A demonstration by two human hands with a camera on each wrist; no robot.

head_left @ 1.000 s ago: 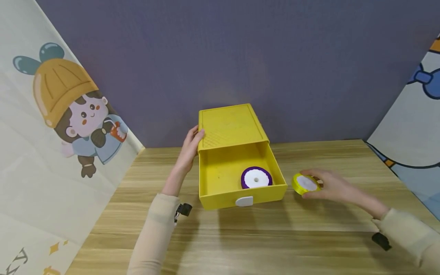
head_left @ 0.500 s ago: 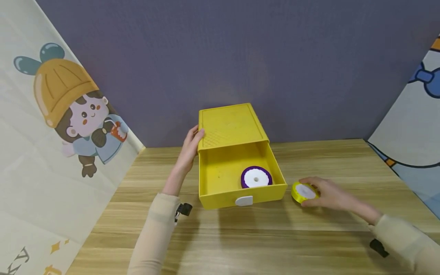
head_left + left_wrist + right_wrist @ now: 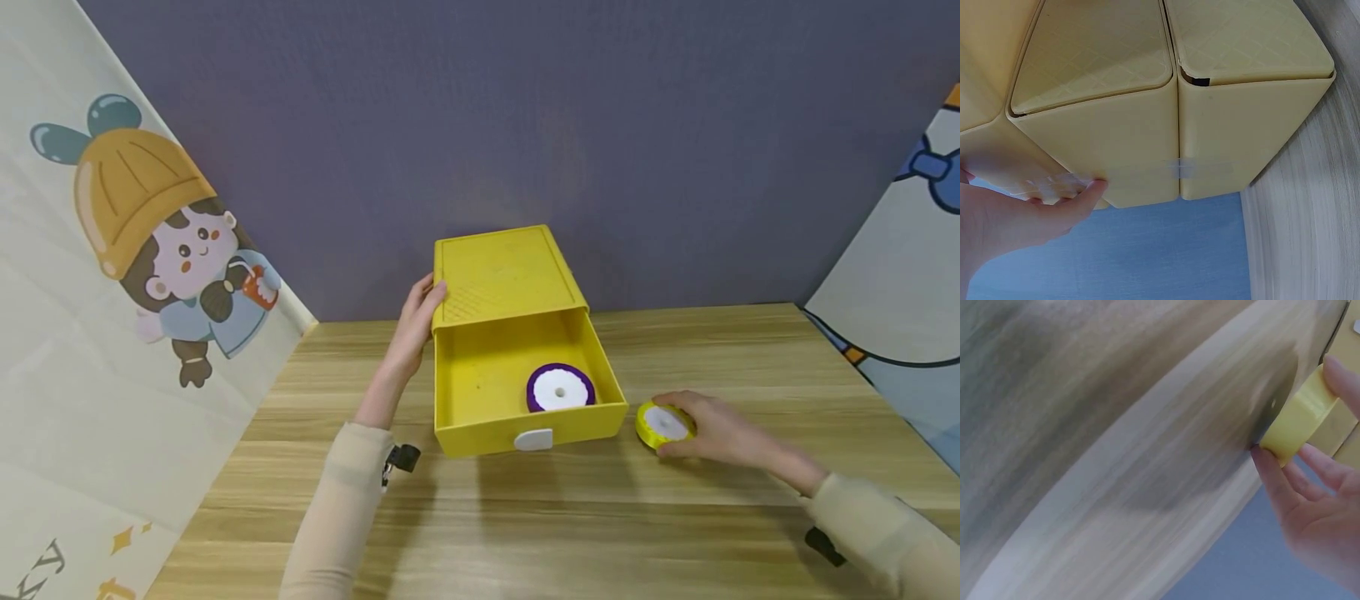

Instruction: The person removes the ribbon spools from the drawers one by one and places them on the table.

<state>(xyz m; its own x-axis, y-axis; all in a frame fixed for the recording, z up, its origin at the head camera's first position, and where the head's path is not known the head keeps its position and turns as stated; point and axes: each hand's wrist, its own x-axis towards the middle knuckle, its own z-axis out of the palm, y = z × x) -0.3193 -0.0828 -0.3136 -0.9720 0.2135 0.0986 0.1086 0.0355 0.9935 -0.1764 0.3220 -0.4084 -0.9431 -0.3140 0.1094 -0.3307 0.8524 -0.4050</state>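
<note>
Where it curves, the yellow spool (image 3: 1296, 420) shines — smooth.

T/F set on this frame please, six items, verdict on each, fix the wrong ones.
1. The right hand grips the yellow spool. True.
2. The purple-edged spool lies inside the drawer. True.
3. The yellow spool is inside the drawer too. False: it is outside, to the drawer's right in the head view.
4. The left hand touches the yellow casing. True.
5. The drawer is fully shut. False: it stands pulled out of the casing.
6. The purple-edged spool's upper face is black. False: it is white.
</note>
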